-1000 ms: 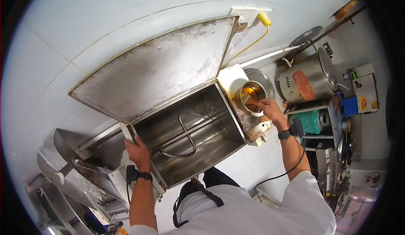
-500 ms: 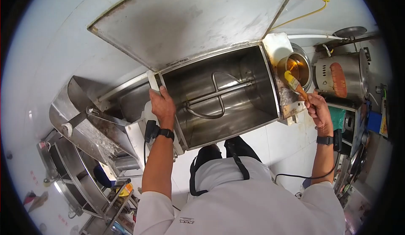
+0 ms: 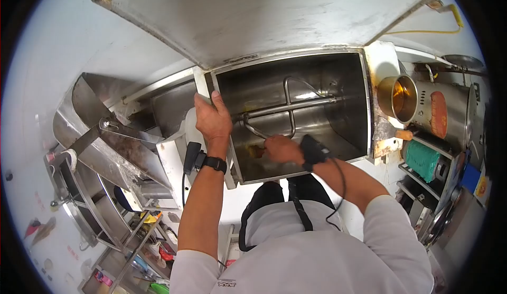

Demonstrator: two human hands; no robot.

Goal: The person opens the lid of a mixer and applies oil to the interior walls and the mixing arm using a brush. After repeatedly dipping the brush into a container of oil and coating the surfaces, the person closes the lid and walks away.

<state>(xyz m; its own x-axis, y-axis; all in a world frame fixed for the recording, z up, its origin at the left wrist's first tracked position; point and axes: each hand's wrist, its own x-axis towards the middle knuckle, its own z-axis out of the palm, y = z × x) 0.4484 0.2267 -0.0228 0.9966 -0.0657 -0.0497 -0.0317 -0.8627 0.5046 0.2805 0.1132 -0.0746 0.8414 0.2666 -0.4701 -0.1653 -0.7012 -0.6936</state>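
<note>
A steel mixing tank (image 3: 327, 159) stands in front of me, its lid (image 3: 264, 14) raised. Inside it, a bent-bar agitator (image 3: 296, 105) runs across on a shaft. My left hand (image 3: 214, 119) rests on the tank's left rim, thumb and forefinger apart; its other fingers are partly hidden. Reaching into the tank, my right hand (image 3: 283, 149) is closed around a brush (image 3: 257, 151). The brush points left, low in the tank near its left wall. Its bristles are dim and hard to make out. A yellowish wet sheen shows on the metal around it.
At the tank's right stands a metal pot (image 3: 393, 101) of amber liquid. A scraper with a wooden handle (image 3: 404, 135) lies below it. Further right is a steel drum (image 3: 458, 109). A steel trough (image 3: 79, 130) and a rack (image 3: 95, 215) stand on the left.
My right hand has carried the brush from above the pot leftward and down into the tank. My left hand stays on the rim. The view has shifted a little.
</note>
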